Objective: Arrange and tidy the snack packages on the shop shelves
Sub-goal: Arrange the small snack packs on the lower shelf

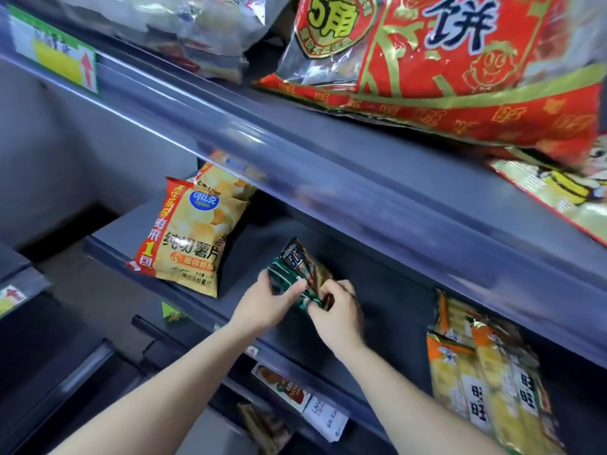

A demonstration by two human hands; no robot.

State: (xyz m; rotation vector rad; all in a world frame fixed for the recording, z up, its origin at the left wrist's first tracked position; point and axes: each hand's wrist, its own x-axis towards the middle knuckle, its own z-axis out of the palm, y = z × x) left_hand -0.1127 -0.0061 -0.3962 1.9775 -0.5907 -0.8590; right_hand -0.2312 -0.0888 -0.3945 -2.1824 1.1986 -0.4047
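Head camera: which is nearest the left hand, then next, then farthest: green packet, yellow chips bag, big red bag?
1. Green packet, held in the left hand.
2. Yellow chips bag, off to the left.
3. Big red bag, high up on the right.

The middle shelf [377, 290] lies bare between the chips bag [193, 238] at its left end and the cracker packs [486, 382] on the right, and dark bare floor runs back behind that gap. The left hand [266, 300] and right hand [338, 311], both gripping small packets [302, 267], fill the gap's front middle. Above, the upper rail [295, 142] overhangs, with 1 red bag [460, 77] right at its edge.
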